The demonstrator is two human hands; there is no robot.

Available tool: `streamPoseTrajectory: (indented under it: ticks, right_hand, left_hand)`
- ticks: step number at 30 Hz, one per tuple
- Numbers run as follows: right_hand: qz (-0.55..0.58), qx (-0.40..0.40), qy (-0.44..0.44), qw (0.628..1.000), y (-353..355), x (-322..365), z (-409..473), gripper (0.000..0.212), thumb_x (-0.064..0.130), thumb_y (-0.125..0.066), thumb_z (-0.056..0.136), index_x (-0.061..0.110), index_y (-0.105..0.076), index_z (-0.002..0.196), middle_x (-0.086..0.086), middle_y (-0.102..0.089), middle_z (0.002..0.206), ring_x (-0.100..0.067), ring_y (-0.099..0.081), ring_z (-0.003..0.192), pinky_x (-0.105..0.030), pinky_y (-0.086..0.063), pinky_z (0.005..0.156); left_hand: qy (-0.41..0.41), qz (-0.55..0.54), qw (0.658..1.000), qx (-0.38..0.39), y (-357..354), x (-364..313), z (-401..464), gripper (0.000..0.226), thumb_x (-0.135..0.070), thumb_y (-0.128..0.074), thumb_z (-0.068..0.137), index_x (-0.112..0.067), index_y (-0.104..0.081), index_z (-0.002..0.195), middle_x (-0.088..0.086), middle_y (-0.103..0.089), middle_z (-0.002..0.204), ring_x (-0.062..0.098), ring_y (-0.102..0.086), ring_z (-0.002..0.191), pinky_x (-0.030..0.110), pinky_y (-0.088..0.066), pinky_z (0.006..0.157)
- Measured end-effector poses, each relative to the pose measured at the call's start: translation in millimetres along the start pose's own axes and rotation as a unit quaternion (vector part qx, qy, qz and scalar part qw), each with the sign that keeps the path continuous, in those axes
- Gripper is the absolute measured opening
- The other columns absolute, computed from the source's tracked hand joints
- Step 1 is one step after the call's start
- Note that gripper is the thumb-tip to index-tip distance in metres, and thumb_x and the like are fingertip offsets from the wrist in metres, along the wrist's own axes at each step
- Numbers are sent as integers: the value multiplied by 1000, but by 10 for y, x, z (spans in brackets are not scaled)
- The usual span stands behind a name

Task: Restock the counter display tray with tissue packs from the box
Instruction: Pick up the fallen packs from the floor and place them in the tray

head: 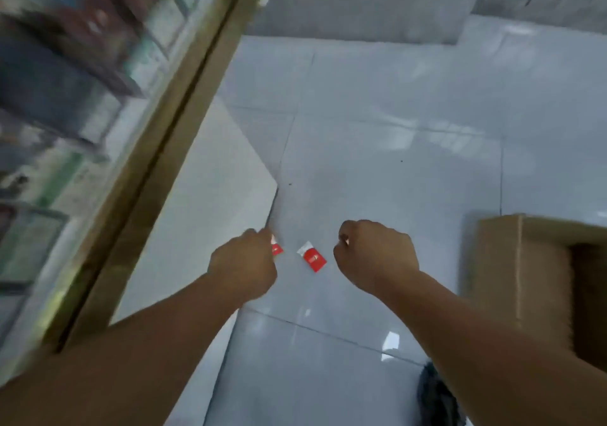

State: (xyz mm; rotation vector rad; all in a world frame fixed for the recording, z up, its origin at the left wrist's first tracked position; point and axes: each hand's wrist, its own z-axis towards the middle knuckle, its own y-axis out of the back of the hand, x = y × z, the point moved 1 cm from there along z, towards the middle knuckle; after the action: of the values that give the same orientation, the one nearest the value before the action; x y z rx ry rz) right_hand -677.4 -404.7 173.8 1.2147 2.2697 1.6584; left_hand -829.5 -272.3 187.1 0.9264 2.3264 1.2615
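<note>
I look down at a tiled floor. A small red and white tissue pack (312, 256) lies on the tiles between my hands. A second red pack (277, 249) peeks out from behind the knuckles of my left hand (244, 264); it looks as small as the first, so it seems to lie on the floor too. My left hand is curled into a fist beside the counter's corner. My right hand (376, 254) is also curled, with nothing visible in it. The open cardboard box (522, 281) stands at the right edge. No display tray is in view.
A glass display counter with a gold frame (157, 149) runs along the left, its white side panel (203, 215) ending at a corner by my left hand. A dark object (437, 392) sits at the bottom. Glossy grey tiles (410, 113) stretch ahead to a wall.
</note>
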Motion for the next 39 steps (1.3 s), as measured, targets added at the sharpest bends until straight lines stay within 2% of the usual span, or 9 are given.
streamPoseTrajectory:
  ticks: [4, 10, 16, 20, 25, 28, 31, 35, 39]
  right_hand:
    - [8, 1, -5, 1000, -1395, -277, 567, 32, 35, -43, 100, 27, -57, 127, 4, -63, 119, -22, -66, 98, -34, -50, 82]
    - [5, -4, -19, 1000, -3093, -545, 1423, 38, 35, -50, 97, 24, -49, 134, 2, -57, 122, -23, -63, 98, -32, -40, 68]
    - [6, -16, -44, 999, -4083, -565, 1926, 51, 44, -57, 94, 20, -43, 137, -2, -51, 128, -26, -57, 104, -34, -40, 71]
    - [-29, -43, -60, 997, -4369, -580, 1945, 53, 38, -59, 93, 19, -42, 139, -3, -48, 133, -26, -53, 106, -36, -43, 78]
    - [-51, -30, -96, 994, -4382, -639, 1908, 44, 28, -56, 93, 20, -42, 134, -4, -57, 123, -24, -58, 104, -35, -39, 80]
    - [26, -27, -137, 990, -4148, -682, 1904, 41, 33, -58, 91, 20, -42, 126, -4, -58, 119, -24, -60, 102, -35, -39, 76]
    - [148, -66, -180, 970, -3584, -698, 1908, 43, 39, -62, 89, 18, -42, 121, -6, -57, 115, -29, -61, 100, -36, -46, 80]
    - [321, -134, -195, 917, -2448, -614, 1660, 45, 35, -66, 86, 22, -41, 122, -3, -59, 115, -28, -64, 93, -42, -55, 81]
    - [404, -185, -169, 880, -1154, -445, 1068, 53, 34, -68, 88, 26, -40, 133, 0, -59, 121, -24, -65, 96, -39, -57, 82]
  left_hand:
    - [10, 61, 998, 0, -1146, 381, 933, 30, -26, -56, 88, -13, -50, 115, 7, -52, 109, 27, -57, 98, 36, -47, 77]
    - [15, 86, 996, -11, -2357, 761, 2088, 47, -24, -64, 83, -17, -45, 125, 7, -47, 118, 28, -57, 100, 40, -52, 80]
    - [13, 35, 999, -11, -3065, 1012, 2679, 76, -20, -70, 83, -16, -23, 143, 10, -42, 135, 35, -55, 112, 47, -49, 90]
    - [12, 14, 999, -51, -3230, 1071, 2787, 79, -20, -67, 84, -19, -19, 147, 10, -44, 134, 35, -54, 114, 48, -46, 91]
    - [-1, 29, 995, -91, -3282, 964, 2688, 31, -29, -60, 88, -19, -50, 116, 5, -57, 115, 30, -62, 99, 40, -50, 84]
    - [-8, 40, 991, -126, -3054, 803, 2631, 32, -32, -60, 89, -19, -47, 115, 5, -57, 113, 28, -63, 97, 37, -48, 79]
    - [6, -16, 984, -178, -2539, 614, 2559, 34, -33, -62, 87, -16, -46, 112, 7, -58, 108, 31, -62, 95, 39, -50, 79]
    - [37, -126, 966, -224, -1634, 218, 2120, 43, -50, -58, 85, -14, -45, 104, 8, -61, 99, 34, -62, 91, 42, -51, 80]
    - [68, -239, 941, -230, -704, -302, 1376, 46, -55, -57, 86, -13, -43, 98, 10, -63, 93, 35, -61, 85, 37, -47, 72]
